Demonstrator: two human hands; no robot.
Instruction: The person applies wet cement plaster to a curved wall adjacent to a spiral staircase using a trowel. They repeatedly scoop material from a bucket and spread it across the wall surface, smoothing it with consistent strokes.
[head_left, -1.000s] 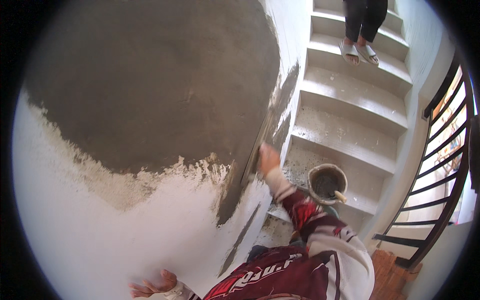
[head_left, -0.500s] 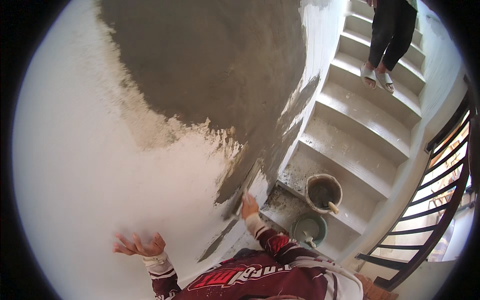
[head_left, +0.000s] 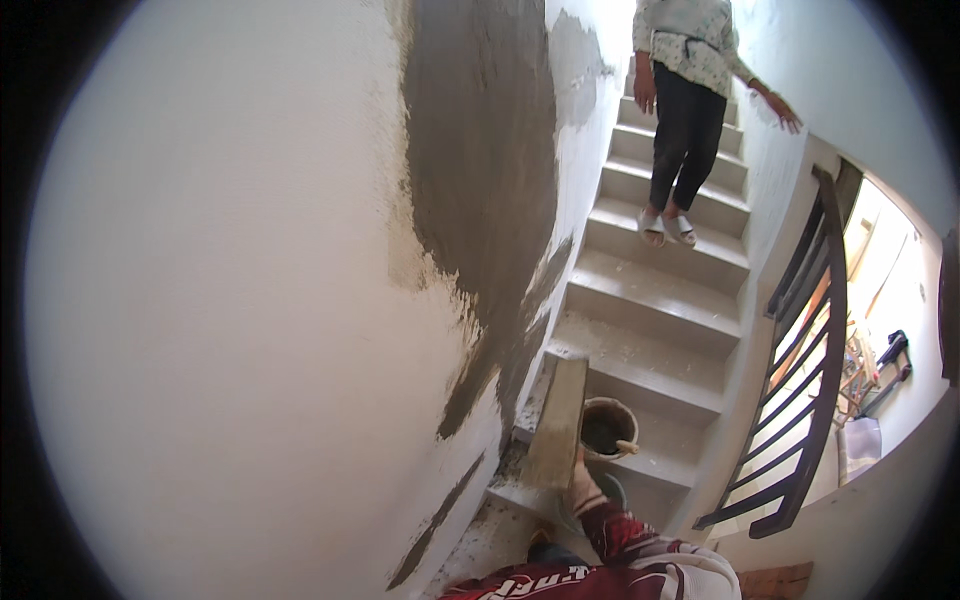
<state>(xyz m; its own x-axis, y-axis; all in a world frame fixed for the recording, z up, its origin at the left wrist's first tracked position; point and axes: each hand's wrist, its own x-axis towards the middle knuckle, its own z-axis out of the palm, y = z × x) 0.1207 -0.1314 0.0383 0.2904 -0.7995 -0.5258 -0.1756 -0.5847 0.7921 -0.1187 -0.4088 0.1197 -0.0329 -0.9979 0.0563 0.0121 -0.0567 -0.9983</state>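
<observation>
A long flat plastering trowel (head_left: 558, 425) is in my right hand (head_left: 583, 478), which is partly hidden behind the blade. The blade's broad, grey-smeared face is tilted up, apart from the wall. To the left, wet grey plaster (head_left: 480, 170) covers a tall patch of the white wall (head_left: 230, 300), with thinner streaks lower down. Just beyond my right hand stands a bucket (head_left: 630, 418) of dark grey mix, a light-coloured handle (head_left: 627, 447) poking over its rim. A green bucket (head_left: 613, 490) shows partly behind my sleeve. My left hand is out of view.
Stairs (head_left: 655, 325) climb away ahead, spattered with grey near the buckets. Several steps up, a person (head_left: 685, 120) in dark trousers and white slippers stands facing this way, one arm out to the side. A dark railing (head_left: 815, 400) curves along the right.
My right hand has drawn the trowel off the wall and rightward, beside the bucket. My left hand has left the view. The view has tilted up, showing more of the person.
</observation>
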